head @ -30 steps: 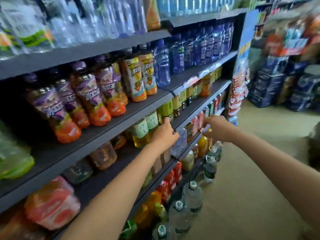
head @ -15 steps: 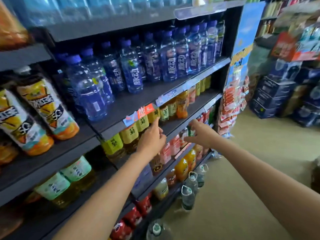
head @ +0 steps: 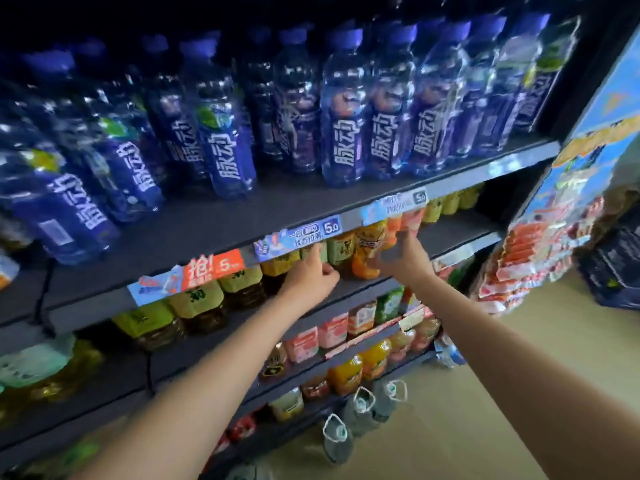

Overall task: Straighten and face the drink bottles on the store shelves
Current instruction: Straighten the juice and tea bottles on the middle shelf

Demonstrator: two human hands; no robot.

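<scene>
- On the upper shelf (head: 214,230), blue drink bottles (head: 228,140) with white characters are standing in rows, several of them leaning left.
- Along that shelf's front edge, price tags (head: 298,237) are showing "5.0", and a red tag (head: 216,266) is sitting further left.
- Beneath it, yellow-labelled tea bottles (head: 201,301) are lining the second shelf (head: 460,233).
- I am reaching my left hand (head: 311,275) in under the price strip, fingers curled against a green-labelled bottle (head: 313,249); whether I am actually gripping it I cannot tell.
- Just beside it, my right hand (head: 403,259) is spreading its fingers loosely at an orange bottle (head: 367,251), not closed round it.
- Below, pink-labelled bottles (head: 332,332) and orange juice bottles (head: 346,374) are filling the lower shelves.
- Down on the floor (head: 519,393), large water jugs (head: 360,407) are standing against the shelf base.
- To the far right, a rack of red snack packets (head: 523,258) is hanging beside the shelving.
</scene>
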